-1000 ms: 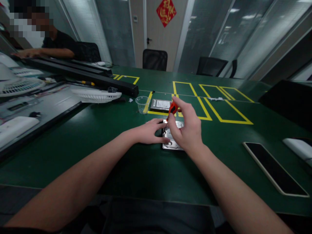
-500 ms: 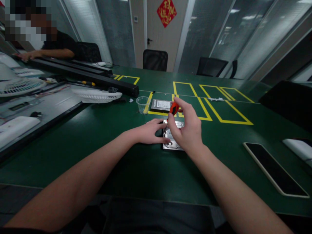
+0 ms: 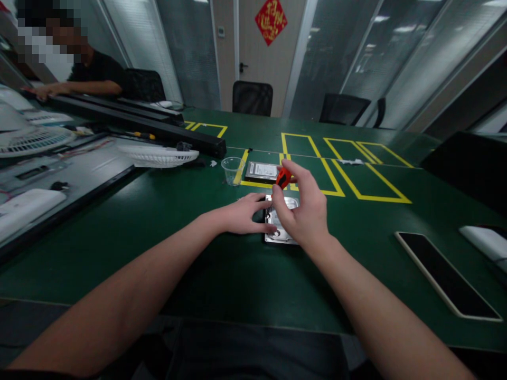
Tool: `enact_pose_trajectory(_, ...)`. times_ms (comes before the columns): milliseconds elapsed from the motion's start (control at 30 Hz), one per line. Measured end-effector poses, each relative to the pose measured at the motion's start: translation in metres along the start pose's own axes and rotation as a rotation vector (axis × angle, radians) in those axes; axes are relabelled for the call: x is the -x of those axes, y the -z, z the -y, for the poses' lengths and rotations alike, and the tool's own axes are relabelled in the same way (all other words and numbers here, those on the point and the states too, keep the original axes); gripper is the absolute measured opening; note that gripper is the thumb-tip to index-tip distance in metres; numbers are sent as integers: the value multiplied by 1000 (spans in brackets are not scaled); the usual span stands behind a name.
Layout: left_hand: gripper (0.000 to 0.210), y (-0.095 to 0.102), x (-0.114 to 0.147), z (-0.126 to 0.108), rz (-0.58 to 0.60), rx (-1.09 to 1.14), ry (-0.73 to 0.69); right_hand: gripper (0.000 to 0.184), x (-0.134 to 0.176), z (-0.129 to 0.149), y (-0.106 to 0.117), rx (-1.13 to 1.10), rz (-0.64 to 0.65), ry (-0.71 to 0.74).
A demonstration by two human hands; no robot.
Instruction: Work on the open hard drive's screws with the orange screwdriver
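A silver hard drive (image 3: pixel 283 237) lies flat on the green table. At its left edge is my left hand (image 3: pixel 244 214), thumb and fingers spread across the side and top of the drive and holding it. My right hand (image 3: pixel 309 211) grips a screwdriver (image 3: pixel 283 178) by its orange and black handle, thumb and fingertips pinched round it. The screwdriver stands nearly upright over the drive's upper left part; its tip is hard to make out behind the fingers. The right hand covers the right side of the drive.
A second hard drive (image 3: pixel 262 172) and a clear plastic cup (image 3: pixel 232 172) stand just beyond. White fan parts (image 3: pixel 158 154) and long black bars (image 3: pixel 158 126) fill the left. A dark-screened device (image 3: pixel 443 272) lies at right. Another person (image 3: pixel 97 74) sits at far left.
The screwdriver handle and right fingertips have shifted very slightly. My left hand and the drive stay put. The person at far left has moved their head a little.
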State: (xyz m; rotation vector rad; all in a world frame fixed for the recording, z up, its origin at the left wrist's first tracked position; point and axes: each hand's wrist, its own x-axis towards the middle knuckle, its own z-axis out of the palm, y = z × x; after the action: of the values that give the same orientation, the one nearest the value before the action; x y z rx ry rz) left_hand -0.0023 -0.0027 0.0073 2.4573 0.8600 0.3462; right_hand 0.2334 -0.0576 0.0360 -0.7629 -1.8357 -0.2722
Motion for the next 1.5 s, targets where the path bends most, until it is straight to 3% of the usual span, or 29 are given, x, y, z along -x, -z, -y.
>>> enact_pose_trajectory(200, 94, 0, 1, -1, -8, -5, 5, 44, -4, -1, 3, 35, -59, -2)
enact_pose_trajectory(433, 96, 1, 0, -3, 2, -15, 4, 61, -2, 2, 1, -3, -12, 33)
enact_pose_trajectory(667, 95, 0, -1, -3, 8, -33, 42, 46, -3, -3, 1, 44, -87, 7)
enact_pose_trajectory(900, 99, 0, 1, 0, -3, -6, 22, 62, -3, 3, 1, 6, -31, 54)
enact_pose_trajectory(1167, 91, 2, 0, -5, 5, -17, 23, 45, -3, -2, 2, 35, -80, -5)
enact_pose_trajectory(1367, 101, 1, 1, 1, 2, -8, 21, 60, -1, 1, 2, 9, 7, -19)
enact_pose_trajectory(1500, 94, 1, 1, -1, -2, -5, 1, 55, 0, -2, 1, 21, -13, -41)
